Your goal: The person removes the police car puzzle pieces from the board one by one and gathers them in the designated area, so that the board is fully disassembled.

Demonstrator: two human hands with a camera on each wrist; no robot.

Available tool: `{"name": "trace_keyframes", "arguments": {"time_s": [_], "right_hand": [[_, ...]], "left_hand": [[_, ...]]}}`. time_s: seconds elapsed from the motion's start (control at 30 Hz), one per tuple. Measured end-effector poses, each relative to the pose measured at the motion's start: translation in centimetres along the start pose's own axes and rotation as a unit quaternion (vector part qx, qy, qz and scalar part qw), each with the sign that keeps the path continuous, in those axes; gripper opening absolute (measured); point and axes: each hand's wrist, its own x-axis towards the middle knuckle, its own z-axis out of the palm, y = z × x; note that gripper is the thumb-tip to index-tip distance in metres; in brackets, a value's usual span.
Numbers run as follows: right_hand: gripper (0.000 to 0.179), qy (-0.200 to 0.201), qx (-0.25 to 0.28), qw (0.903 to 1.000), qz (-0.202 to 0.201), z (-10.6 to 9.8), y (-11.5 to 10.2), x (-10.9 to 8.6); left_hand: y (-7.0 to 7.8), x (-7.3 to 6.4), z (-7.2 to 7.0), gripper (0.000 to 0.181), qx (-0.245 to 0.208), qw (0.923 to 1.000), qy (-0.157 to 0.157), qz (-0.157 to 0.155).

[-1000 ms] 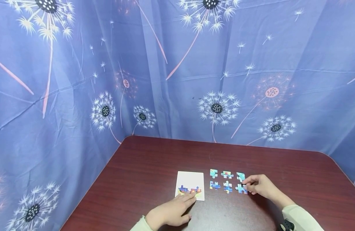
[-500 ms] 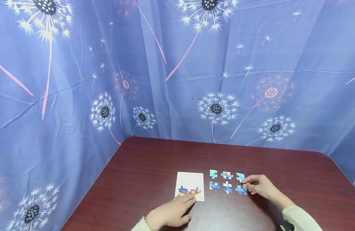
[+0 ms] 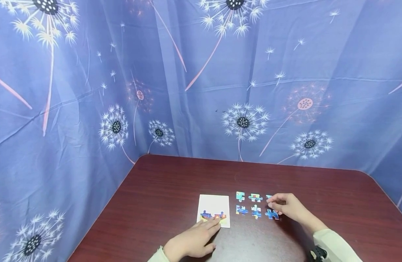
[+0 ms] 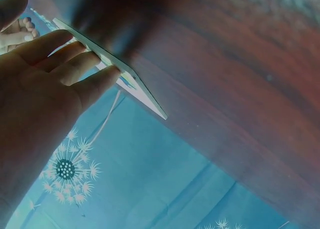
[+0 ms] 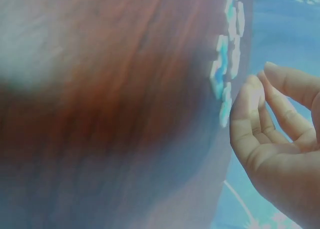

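My left hand [image 3: 192, 238] lies with fairly straight fingers on the lower part of a white puzzle board [image 3: 214, 202]. Joined blue, red and yellow puzzle pieces [image 3: 206, 214] show along the board's lower part, partly under those fingers. To the right, loose jigsaw pieces lie in two rows. My right hand [image 3: 290, 207] hovers over the right end, its bent fingertips at the upper-right jigsaw piece [image 3: 269, 196], which they mostly hide. Just below is a blue piece [image 3: 272, 214]. In the right wrist view, nothing shows between the loosely bent fingers [image 5: 245, 109].
More loose jigsaw pieces sit between board and right hand: a teal corner piece [image 3: 240, 196], a red-and-yellow piece [image 3: 255, 197] and two blue ones below. The dark red table [image 3: 155, 203] ends at a blue dandelion-print curtain [image 3: 194, 120] behind and to the left.
My right hand has shifted slightly left and away from me, from beside the right-end pieces to over the upper-right one. The left hand stays on the board.
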Motion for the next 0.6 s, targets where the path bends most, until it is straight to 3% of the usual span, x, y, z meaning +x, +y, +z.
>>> {"name": "trace_keyframes", "arguments": {"time_s": [0.17,0.4,0.6], "right_hand": [[0.02,-0.002,-0.007,0.9997,-0.025,0.4,-0.9,0.8],[0.021,-0.016,-0.003,0.998,-0.061,1.5,-2.0,1.8],[0.022,-0.018,-0.015,0.998,-0.059,2.2,-2.7,2.6]], "left_hand": [[0.1,0.0,0.0,0.055,0.009,0.9999,0.003,-0.006],[0.1,0.1,-0.1,0.055,-0.007,0.9997,-0.018,-0.017],[-0.1,0.1,0.0,0.054,-0.007,0.9998,-0.019,-0.008]]}}
